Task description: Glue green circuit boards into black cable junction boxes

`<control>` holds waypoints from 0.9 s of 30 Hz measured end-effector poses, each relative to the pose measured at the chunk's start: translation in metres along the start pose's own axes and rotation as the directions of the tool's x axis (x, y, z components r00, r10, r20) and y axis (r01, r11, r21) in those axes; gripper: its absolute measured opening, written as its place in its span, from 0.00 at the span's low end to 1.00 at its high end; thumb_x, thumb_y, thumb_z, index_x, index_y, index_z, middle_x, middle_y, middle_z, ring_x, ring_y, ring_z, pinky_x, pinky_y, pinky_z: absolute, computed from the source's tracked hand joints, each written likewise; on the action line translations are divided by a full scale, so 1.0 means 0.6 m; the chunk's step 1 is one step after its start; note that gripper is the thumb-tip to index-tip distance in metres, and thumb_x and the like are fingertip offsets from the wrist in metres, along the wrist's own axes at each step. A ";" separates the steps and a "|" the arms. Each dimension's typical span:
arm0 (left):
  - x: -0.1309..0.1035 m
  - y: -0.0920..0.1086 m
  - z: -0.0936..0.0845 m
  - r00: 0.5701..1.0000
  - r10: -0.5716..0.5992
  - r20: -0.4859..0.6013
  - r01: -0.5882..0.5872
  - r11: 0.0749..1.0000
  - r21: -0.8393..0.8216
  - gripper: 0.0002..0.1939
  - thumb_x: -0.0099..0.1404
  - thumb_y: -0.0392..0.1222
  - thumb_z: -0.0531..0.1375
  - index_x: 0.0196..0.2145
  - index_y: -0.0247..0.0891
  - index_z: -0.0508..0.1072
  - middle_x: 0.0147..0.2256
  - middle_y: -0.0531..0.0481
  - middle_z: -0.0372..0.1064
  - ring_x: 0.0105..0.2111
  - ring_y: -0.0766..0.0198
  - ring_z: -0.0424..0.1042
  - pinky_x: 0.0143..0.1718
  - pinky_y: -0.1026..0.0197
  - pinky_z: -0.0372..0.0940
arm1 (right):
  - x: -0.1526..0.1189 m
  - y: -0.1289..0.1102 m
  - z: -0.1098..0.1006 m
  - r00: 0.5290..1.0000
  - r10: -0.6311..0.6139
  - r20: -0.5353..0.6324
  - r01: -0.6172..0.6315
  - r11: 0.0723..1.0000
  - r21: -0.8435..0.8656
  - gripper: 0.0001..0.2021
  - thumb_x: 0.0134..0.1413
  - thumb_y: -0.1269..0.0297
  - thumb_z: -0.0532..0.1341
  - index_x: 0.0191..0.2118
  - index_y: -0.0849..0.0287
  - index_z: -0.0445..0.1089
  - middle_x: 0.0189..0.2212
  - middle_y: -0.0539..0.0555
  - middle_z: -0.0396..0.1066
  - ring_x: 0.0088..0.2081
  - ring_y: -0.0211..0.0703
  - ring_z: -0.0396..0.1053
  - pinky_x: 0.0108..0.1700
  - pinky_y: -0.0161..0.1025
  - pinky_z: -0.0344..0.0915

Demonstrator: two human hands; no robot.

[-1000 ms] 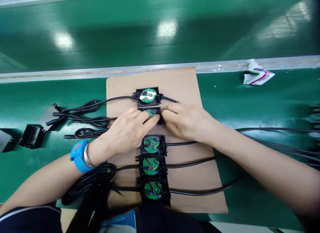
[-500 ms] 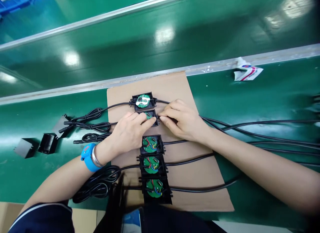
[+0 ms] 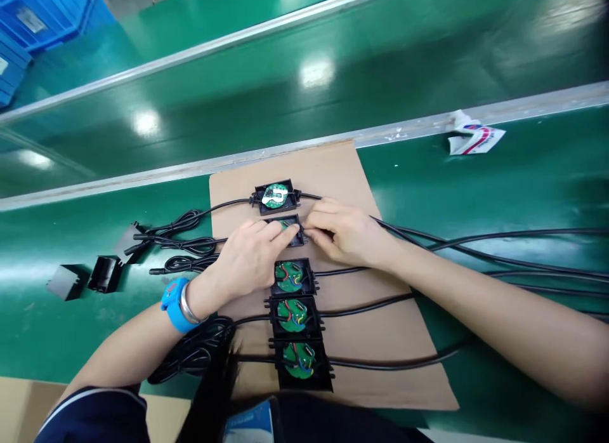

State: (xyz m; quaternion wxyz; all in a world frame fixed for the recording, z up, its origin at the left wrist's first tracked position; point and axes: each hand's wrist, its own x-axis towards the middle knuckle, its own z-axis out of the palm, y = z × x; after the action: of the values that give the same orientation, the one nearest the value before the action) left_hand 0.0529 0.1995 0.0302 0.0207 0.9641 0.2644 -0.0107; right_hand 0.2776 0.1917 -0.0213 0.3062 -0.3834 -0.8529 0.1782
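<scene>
Several open black housings with round green circuit boards stand in a column on a cardboard sheet (image 3: 375,360). My left hand (image 3: 252,256) is closed on the second housing from the top (image 3: 297,232), its index finger pressing at the right end and its palm side covering much of the board. At that same end, my right hand (image 3: 335,230) pinches at the cable entry; its fingertips hide the cable there. Above them lies the top housing (image 3: 276,197), with white material on its board. Nearer me are three housings, including the middle one (image 3: 292,277), with coloured wires.
Coiled black cables (image 3: 190,243) lie left of the cardboard, beside loose black covers (image 3: 105,273). Long cables (image 3: 499,256) run off to the right under my forearm. A crumpled white wrapper (image 3: 477,138) lies near the metal rail, and blue bins (image 3: 47,14) stand at upper left.
The view has shifted slightly, showing more of the blue bins. Both hands remain at the second housing, with only a slight change in finger position.
</scene>
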 end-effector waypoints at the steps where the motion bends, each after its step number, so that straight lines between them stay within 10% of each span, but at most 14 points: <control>1: -0.001 0.003 0.002 1.000 0.001 0.010 -0.001 1.000 0.007 0.28 0.61 0.28 0.53 0.59 0.32 0.67 0.38 0.45 0.70 0.36 0.57 0.68 0.36 0.55 0.61 | -0.002 -0.002 0.001 1.000 0.018 0.008 -0.018 1.000 0.008 0.12 0.64 0.70 0.52 0.31 0.60 0.69 0.29 0.54 0.68 0.34 0.42 0.65 0.39 0.40 0.65; 8: -0.005 0.010 -0.007 1.000 -0.006 -0.010 0.006 0.999 -0.045 0.25 0.63 0.30 0.54 0.57 0.31 0.70 0.40 0.43 0.72 0.39 0.56 0.69 0.38 0.55 0.62 | 0.007 -0.007 -0.024 0.995 0.047 0.083 -0.048 0.999 0.008 0.12 0.64 0.68 0.54 0.33 0.60 0.72 0.32 0.55 0.73 0.36 0.43 0.68 0.42 0.42 0.67; 14: -0.006 -0.080 -0.020 0.940 -0.279 -0.194 0.243 0.951 -0.193 0.16 0.68 0.37 0.56 0.52 0.36 0.73 0.45 0.42 0.73 0.46 0.55 0.69 0.49 0.50 0.65 | 0.044 0.034 -0.029 0.968 0.249 -0.035 -0.251 0.953 -0.168 0.13 0.60 0.62 0.58 0.45 0.64 0.73 0.39 0.62 0.75 0.45 0.54 0.69 0.48 0.52 0.68; 19: 0.007 -0.132 -0.010 0.902 -0.431 -0.006 0.423 0.889 -0.175 0.05 0.66 0.38 0.58 0.37 0.35 0.73 0.37 0.43 0.72 0.39 0.55 0.69 0.41 0.55 0.64 | 0.044 0.037 -0.021 0.949 0.315 -0.007 -0.314 0.943 -0.108 0.12 0.60 0.67 0.54 0.47 0.63 0.67 0.39 0.61 0.75 0.41 0.49 0.73 0.43 0.48 0.71; 27: -0.020 -0.101 -0.055 0.892 -0.450 0.039 0.436 0.837 -0.331 0.16 0.71 0.44 0.49 0.27 0.38 0.67 0.24 0.52 0.64 0.25 0.65 0.59 0.28 0.61 0.51 | 0.057 -0.027 -0.103 0.956 0.212 0.204 -0.175 0.967 -0.186 0.21 0.62 0.69 0.49 0.59 0.59 0.64 0.39 0.60 0.78 0.36 0.52 0.77 0.34 0.45 0.71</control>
State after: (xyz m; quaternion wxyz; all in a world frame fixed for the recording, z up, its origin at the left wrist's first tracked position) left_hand 0.0120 0.2471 0.0615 0.1740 0.8593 0.4785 0.0488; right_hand 0.2917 0.2120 0.0467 0.1569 -0.4672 -0.8519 0.1774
